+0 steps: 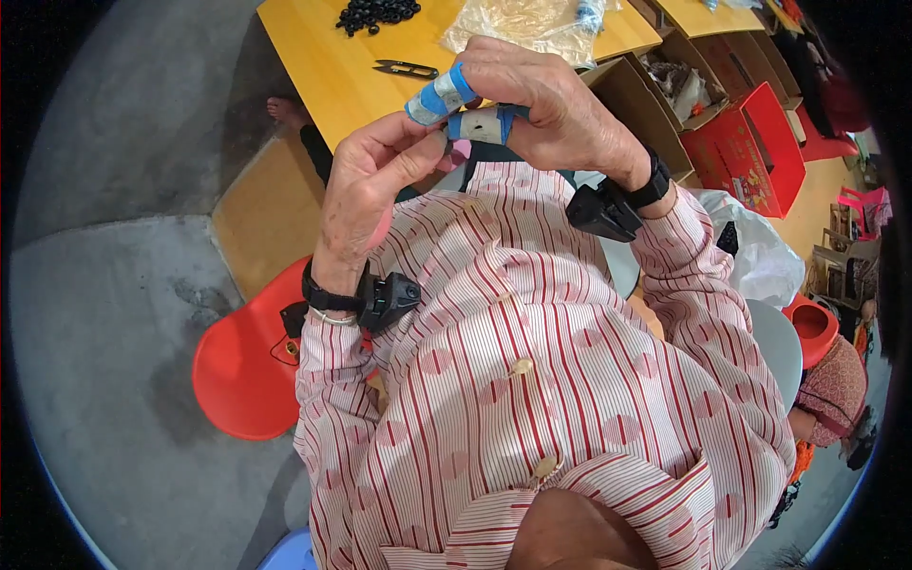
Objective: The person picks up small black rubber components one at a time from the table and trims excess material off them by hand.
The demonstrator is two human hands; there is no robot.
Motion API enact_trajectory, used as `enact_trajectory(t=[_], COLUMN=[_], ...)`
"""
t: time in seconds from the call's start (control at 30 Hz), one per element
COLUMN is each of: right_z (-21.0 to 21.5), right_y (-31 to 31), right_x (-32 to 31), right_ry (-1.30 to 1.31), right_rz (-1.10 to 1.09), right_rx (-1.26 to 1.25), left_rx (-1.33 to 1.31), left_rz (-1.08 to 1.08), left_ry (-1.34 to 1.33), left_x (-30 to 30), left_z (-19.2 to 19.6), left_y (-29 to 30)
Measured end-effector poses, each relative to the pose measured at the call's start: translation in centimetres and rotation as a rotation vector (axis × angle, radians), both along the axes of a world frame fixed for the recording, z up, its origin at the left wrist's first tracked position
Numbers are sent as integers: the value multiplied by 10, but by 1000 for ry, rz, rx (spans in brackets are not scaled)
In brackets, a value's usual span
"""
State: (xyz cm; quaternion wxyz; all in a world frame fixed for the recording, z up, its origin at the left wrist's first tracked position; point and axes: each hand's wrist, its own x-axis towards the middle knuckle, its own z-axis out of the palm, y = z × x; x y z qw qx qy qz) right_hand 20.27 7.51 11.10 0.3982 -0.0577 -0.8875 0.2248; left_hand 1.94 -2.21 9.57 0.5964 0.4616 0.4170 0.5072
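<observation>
My left hand (366, 185) and my right hand (570, 109) meet in front of my chest, near the table edge. Blue and whitish tape (440, 98) wraps the index finger of my right hand, and more of it (480, 124) covers the thumb. The left thumb and index finger are pinched together, touching the taped fingertips. The right thumb and index finger are also drawn close. Whatever small thing lies between the fingertips is hidden. Thread snips (407, 69) lie on the yellow table (323, 57) beyond my hands.
A pile of small black rings (375, 13) and a clear plastic bag (508, 33) lie on the table. To the right stand open cardboard boxes (622, 100) and a red box (746, 157). A red stool (242, 380) is at my left; a white plastic bag (755, 252) is at my right.
</observation>
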Motion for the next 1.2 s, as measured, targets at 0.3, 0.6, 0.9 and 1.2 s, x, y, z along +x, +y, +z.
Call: enact_trajectory(t=[0.3,0.6,0.9,1.2], right_z=[1,1,-4,-9], right_y=[1,-3,-7,-6], right_x=[-2,-7,-7,-4], right_ry=[36,21,48,-40], right_rz=[44,-67,-106,-233], right_rx=[36,62,121,161], left_rx=[54,-53,-83,-61], left_rz=[18,-45,18,80], left_ry=[-70,-166,-259,-270], left_x=[2,-4,-2,-6], left_z=[2,0,1,0], left_y=[1,5,10,12])
